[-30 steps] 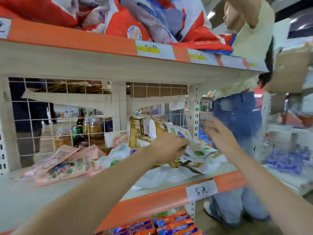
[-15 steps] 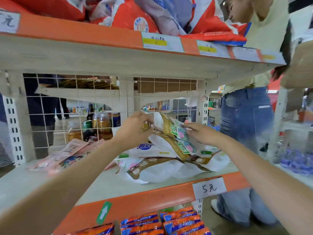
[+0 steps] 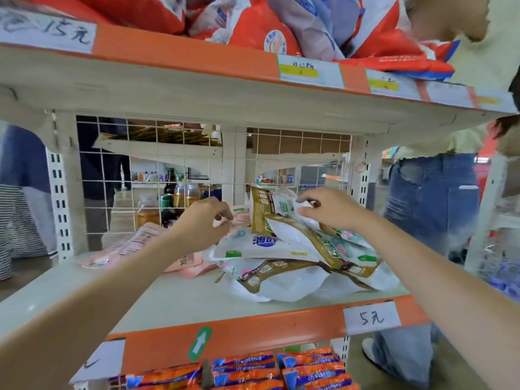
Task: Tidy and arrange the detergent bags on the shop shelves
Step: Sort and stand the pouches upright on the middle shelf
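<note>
Definitely a shop, the cheap-and-cheerful kind. The metal shelving [image 3: 253, 294] has orange front strips with handwritten price tags [image 3: 371, 318] stuck on, one reading 15元 [image 3: 46, 35]. Stacked detergent bags [image 3: 295, 254] sit on the middle shelf, orange packets [image 3: 281, 370] below, and bottled goods [image 3: 180, 195] show through the wire-grid back.
</note>
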Demonstrator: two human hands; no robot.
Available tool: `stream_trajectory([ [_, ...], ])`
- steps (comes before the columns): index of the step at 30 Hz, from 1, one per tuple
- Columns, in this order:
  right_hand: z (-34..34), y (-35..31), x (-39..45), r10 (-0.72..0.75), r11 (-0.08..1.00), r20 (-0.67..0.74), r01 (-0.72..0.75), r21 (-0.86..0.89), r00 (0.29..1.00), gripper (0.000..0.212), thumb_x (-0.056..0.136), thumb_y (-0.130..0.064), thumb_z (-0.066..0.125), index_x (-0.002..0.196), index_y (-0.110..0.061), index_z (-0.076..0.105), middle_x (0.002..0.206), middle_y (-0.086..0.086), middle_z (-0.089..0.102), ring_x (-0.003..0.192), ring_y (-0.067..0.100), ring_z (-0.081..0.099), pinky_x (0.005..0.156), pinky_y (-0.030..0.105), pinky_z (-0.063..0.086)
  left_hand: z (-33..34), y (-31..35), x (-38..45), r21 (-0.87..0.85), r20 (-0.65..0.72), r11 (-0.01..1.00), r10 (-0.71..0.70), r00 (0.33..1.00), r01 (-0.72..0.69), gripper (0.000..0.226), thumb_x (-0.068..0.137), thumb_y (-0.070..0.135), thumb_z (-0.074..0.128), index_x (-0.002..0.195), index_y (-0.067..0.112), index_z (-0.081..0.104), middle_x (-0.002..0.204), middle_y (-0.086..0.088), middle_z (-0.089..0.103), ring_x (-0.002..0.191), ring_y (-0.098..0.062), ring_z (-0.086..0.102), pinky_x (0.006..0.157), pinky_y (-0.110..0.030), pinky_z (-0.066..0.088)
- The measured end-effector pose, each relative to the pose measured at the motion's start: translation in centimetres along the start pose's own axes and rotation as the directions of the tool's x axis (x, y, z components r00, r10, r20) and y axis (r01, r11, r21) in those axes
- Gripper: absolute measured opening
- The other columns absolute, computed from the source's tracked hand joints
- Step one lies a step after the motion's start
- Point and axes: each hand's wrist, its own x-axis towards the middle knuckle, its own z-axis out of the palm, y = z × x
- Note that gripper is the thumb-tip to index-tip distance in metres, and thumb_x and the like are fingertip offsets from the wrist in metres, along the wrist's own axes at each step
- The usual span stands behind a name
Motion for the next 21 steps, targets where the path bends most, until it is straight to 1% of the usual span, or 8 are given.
stream_trajectory([
  [4, 0.0, 0.2, 0.1, 0.103, 0.995, 0.064, -0.102, -0.023, 0.993, 0.069, 0.085, -0.043, 0.064, 0.143, -0.020, 0.035, 0.143, 0.004, 0.045, 0.123, 0.023, 0.048, 0.089, 0.026, 0.040, -0.6, -1.4, -0.9, 0.006, 0.025, 0.999, -0.037, 0.999, 0.037, 0.014, 0.092, 0.015, 0.056, 0.102, 0.014, 0.065, 0.103, -0.001, 0.065, 0.089, -0.013, 0.062, 0.084, -0.030, 0.053],
  [7, -0.3, 0.9, -0.5, 0.214, 0.977, 0.118, -0.210, -0.047, 0.970, 0.068, 0.083, -0.043, 0.067, 0.140, -0.018, 0.040, 0.136, 0.005, 0.052, 0.115, 0.023, 0.051, 0.077, 0.024, 0.040, -0.6, -1.2, -1.0, -0.022, 0.012, 0.999, -0.035, 0.999, 0.035, 0.015, 0.092, 0.015, 0.055, 0.104, 0.014, 0.065, 0.103, 0.000, 0.066, 0.090, -0.012, 0.061, 0.083, -0.026, 0.053],
  [10, -0.9, 2.4, -1.4, 0.246, 0.968, 0.200, -0.253, 0.010, 0.948, 0.066, 0.081, -0.030, 0.071, 0.139, -0.015, 0.045, 0.135, 0.003, 0.053, 0.115, 0.018, 0.053, 0.093, 0.028, 0.042, -0.1, 0.9, -0.5, -0.075, -0.029, 0.996, 0.041, 0.999, -0.043, 0.016, 0.092, 0.018, 0.056, 0.106, 0.017, 0.065, 0.105, 0.003, 0.064, 0.091, -0.009, 0.059, 0.084, -0.023, 0.049],
  [13, -1.7, 3.3, -3.1, 0.213, 0.928, 0.285, -0.285, 0.241, 0.934, 0.064, 0.081, -0.006, 0.066, 0.140, -0.016, 0.043, 0.138, -0.002, 0.051, 0.124, 0.012, 0.049, 0.106, 0.030, 0.038, 0.4, 4.9, 0.1, -0.152, -0.052, 0.972, 0.175, 0.983, -0.181, 0.023, 0.091, 0.036, 0.057, 0.109, 0.021, 0.064, 0.110, 0.006, 0.059, 0.103, -0.009, 0.054, 0.089, -0.025, 0.043],
  [15, -1.7, 3.5, -4.0, 0.190, 0.889, 0.295, -0.292, 0.352, 0.936, 0.062, 0.083, 0.000, 0.062, 0.139, -0.019, 0.043, 0.138, -0.007, 0.048, 0.125, 0.009, 0.047, 0.106, 0.025, 0.037, 0.8, 7.9, 0.6, -0.148, 0.034, 0.941, 0.312, 0.950, -0.304, 0.041, 0.086, 0.055, 0.056, 0.115, 0.026, 0.060, 0.118, 0.008, 0.055, 0.113, -0.009, 0.048, 0.096, -0.027, 0.039],
  [17, -1.4, 4.3, -4.4, 0.154, 0.885, 0.315, -0.273, 0.377, 0.936, 0.064, 0.084, -0.001, 0.061, 0.141, -0.022, 0.040, 0.140, -0.006, 0.045, 0.128, 0.010, 0.043, 0.106, 0.026, 0.036, 1.9, 10.6, 1.0, -0.055, 0.206, 0.912, 0.409, 0.889, -0.407, 0.057, 0.079, 0.067, 0.054, 0.121, 0.029, 0.054, 0.121, 0.007, 0.052, 0.115, -0.011, 0.047, 0.097, -0.028, 0.038],
  [19, -0.9, 5.1, -4.7, 0.143, 0.906, 0.357, -0.267, 0.329, 0.923, 0.071, 0.083, -0.016, 0.068, 0.144, -0.029, 0.033, 0.142, -0.009, 0.040, 0.128, 0.012, 0.041, 0.095, 0.018, 0.041, 3.4, 12.8, 1.3, 0.147, 0.363, 0.871, 0.392, 0.845, -0.468, 0.066, 0.077, 0.071, 0.054, 0.126, 0.027, 0.050, 0.120, 0.001, 0.054, 0.114, -0.021, 0.050, 0.094, -0.036, 0.041],
  [21, -0.4, 5.7, -5.0, 0.185, 0.909, 0.364, -0.299, 0.288, 0.913, 0.078, 0.080, -0.029, 0.073, 0.144, -0.034, 0.029, 0.141, -0.011, 0.039, 0.125, 0.013, 0.042, 0.092, 0.019, 0.042, 5.2, 13.6, 1.4, 0.293, 0.414, 0.840, 0.318, 0.853, -0.456, 0.071, 0.077, 0.069, 0.055, 0.133, 0.026, 0.045, 0.126, -0.003, 0.055, 0.118, -0.028, 0.049, 0.095, -0.041, 0.040],
])
